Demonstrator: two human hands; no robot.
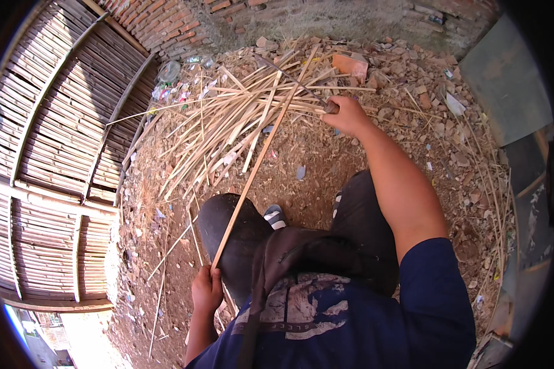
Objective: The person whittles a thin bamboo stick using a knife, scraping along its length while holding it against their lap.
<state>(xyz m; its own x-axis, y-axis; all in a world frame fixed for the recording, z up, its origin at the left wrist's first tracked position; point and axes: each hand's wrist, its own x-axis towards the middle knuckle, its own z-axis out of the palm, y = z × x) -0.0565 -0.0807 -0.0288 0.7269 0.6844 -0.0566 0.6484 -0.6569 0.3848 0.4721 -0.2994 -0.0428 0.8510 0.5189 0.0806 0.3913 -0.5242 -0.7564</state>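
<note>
Gripping the near end of a long bamboo strip (258, 157) at 7 o'clock, left hand (207, 289), fingers curled fully round it. Strip running up and rightward from that fist, across the dark-trousered left knee (231, 230), toward 12 o'clock, far end lost among the pile. Between the knees, at centre, striped sandals (275, 216) on bare dirt ground (308, 154). Below them, at 6 o'clock, dark blue shirt (338, 320) with a pale print.

Reaching out at 1 o'clock, right hand (347, 114), fingers closed round the dark handle of a knife (295, 83), thin blade lying over the strips toward 12 o'clock. Blade and strip meeting somewhere in the tangle; exact contact not clear.

Spread from 10 to 12 o'clock, heap of split bamboo strips (228, 117), fanned and crossing one another, lying right across the line of the held strip. Loose slivers scattered at 8 o'clock.

At 9 o'clock, woven bamboo panel (49, 154) with curved ribs. At 11 o'clock, small litter and a clear bottle (168, 71). At 12 to 2 o'clock, brick rubble (412, 80) and an orange brick (349, 64); behind, brick wall (166, 21). At 3 o'clock, grey sheet (505, 86).
</note>
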